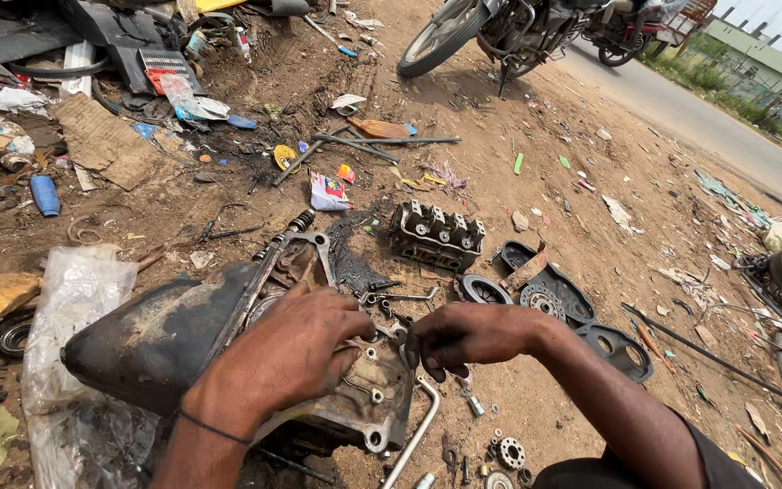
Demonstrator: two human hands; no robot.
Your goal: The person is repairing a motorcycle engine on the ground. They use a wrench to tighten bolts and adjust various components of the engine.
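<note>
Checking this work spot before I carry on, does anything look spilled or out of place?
Yes: dark oil has soaked the dirt beside the engine casing under both hands, and small bearings and bolts lie loose on the ground.

Small printed sachet (329,192) — white with red and blue — lies flat on the dirt ground (590,226), mid-frame above the engine parts. Clear crumpled plastic bag (74,299) near the left edge. Flattened brown cardboard sheet (101,140) upper left. Clear plastic wrapper (187,98) — near the top edge.
</note>
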